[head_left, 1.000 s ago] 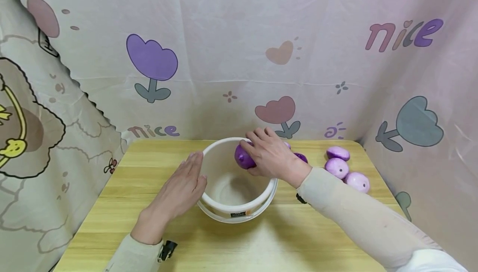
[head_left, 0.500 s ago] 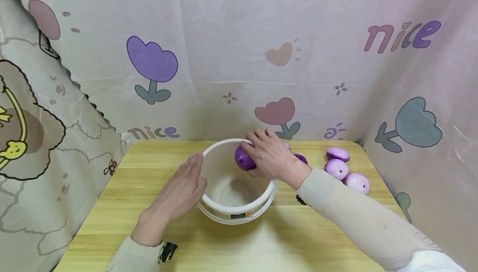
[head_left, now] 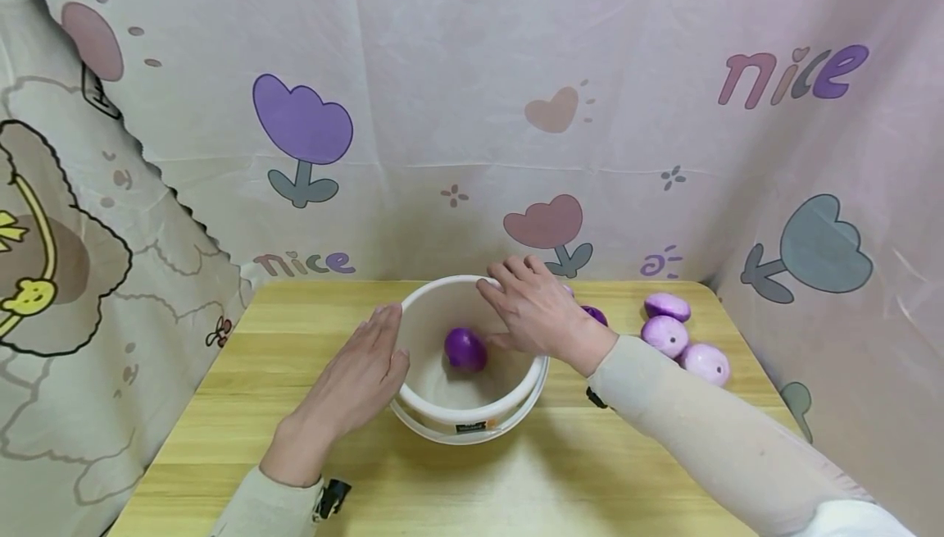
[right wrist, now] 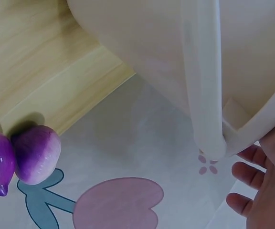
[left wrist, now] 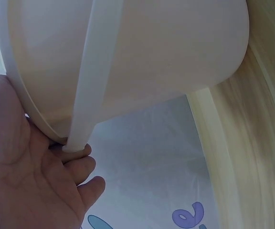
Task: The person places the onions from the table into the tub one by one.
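Observation:
A white bucket [head_left: 450,414] with a plastic handle stands on the wooden table. Inside it is a purple onion [head_left: 466,350], apart from both hands. My right hand [head_left: 537,307] is over the right rim, its fingers spread and holding nothing. At the left rim rests my left hand [head_left: 357,373], fingers extended. The left wrist view has these fingertips right by the lower end of the bucket's handle [left wrist: 95,71]. Behind my right wrist, a dark purple onion [head_left: 594,315] is partly covered. The right wrist view shows it with a pointed tip, beside a paler onion [right wrist: 37,155].
Several light purple onions lie at the table's right side, among them one at the front [head_left: 705,364] and one at the back [head_left: 667,306]. A printed curtain [head_left: 442,111] hangs behind and beside the wooden table [head_left: 295,340].
My right hand has let go of the purple onion, which has dropped from beside the right rim down into the bucket. Both hands have stayed nearly in place.

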Action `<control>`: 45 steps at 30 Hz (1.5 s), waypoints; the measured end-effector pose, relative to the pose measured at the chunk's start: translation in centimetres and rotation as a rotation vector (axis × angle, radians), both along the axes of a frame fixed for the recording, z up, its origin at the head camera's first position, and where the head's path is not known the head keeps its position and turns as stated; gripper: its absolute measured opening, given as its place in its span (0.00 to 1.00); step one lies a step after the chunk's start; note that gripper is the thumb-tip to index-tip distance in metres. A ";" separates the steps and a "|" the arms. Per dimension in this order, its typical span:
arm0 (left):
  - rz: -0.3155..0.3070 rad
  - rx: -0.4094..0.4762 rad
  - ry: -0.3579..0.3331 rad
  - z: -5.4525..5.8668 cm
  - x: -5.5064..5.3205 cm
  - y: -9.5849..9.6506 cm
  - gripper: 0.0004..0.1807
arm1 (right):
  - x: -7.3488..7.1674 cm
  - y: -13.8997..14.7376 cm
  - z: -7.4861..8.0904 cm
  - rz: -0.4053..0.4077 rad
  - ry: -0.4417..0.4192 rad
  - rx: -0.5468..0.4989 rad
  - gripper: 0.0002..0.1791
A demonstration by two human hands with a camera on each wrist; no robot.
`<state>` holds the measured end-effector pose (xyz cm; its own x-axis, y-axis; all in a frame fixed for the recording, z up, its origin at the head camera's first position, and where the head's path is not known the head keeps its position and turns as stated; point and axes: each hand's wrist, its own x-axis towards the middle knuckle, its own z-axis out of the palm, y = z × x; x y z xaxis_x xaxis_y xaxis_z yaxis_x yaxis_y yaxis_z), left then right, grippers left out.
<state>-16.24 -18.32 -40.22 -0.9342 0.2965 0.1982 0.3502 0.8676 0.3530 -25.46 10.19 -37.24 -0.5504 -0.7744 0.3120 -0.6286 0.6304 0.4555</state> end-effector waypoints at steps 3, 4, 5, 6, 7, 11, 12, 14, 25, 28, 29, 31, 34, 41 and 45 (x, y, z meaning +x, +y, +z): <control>0.003 -0.005 -0.004 0.0 0.1 0.0 0.35 | 0.1 0.1 -0.1 -0.011 0.017 0.007 0.45; 0.005 -0.007 -0.011 0.0 0.1 0.1 0.35 | 0.2 0.1 -0.1 -0.012 0.021 0.001 0.44; 0.007 -0.006 -0.018 0.0 0.1 0.1 0.35 | 0.3 0.2 -0.1 -0.011 0.021 -0.011 0.44; 0.007 -0.007 -0.019 0.0 0.1 0.1 0.35 | 0.3 0.2 -0.2 -0.009 0.022 -0.027 0.43; 0.010 -0.009 -0.025 0.0 0.1 0.1 0.36 | 0.4 0.2 -0.2 -0.008 0.022 -0.041 0.43; 0.013 -0.015 -0.027 -0.1 0.2 0.0 0.35 | 0.7 0.7 -0.3 -0.008 0.018 -0.127 0.37; 0.012 -0.017 -0.024 -0.1 0.3 0.1 0.35 | 0.7 0.9 -0.4 -0.005 0.019 -0.149 0.36; 0.013 -0.020 -0.029 -0.1 0.3 0.1 0.35 | 0.7 1.6 -0.3 -0.002 0.012 -0.195 0.34; 0.010 -0.018 -0.030 -0.2 0.4 0.3 0.36 | 0.1 9.7 0.0 -0.055 -0.040 -0.306 0.34; 0.011 -0.016 -0.042 -0.2 0.4 0.4 0.36 | 0.5 12.0 -0.6 -0.046 -0.036 -0.231 0.36; 0.010 -0.016 -0.044 -0.2 0.3 0.4 0.36 | 0.6 12.7 -0.9 -0.038 -0.035 -0.192 0.37; 0.007 -0.016 -0.047 -0.2 0.3 0.4 0.36 | 0.9 14.0 -1.6 -0.014 -0.037 -0.118 0.39; 0.004 -0.015 -0.051 -0.1 0.2 0.3 0.36 | 1.3 15.8 -2.7 0.017 -0.030 -0.015 0.39; 0.007 -0.014 -0.057 0.2 -0.1 0.1 0.36 | 1.2 18.9 -5.2 0.037 -0.018 0.175 0.43; 0.007 -0.017 -0.063 0.3 -0.2 0.1 0.36 | 0.9 20.1 -6.4 0.024 -0.047 0.252 0.42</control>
<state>-16.47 -18.23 -39.95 -0.9467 0.2929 0.1343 0.3220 0.8759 0.3594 -24.54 30.34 -43.67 -0.5404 -0.8374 0.0819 -0.6662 0.4853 0.5663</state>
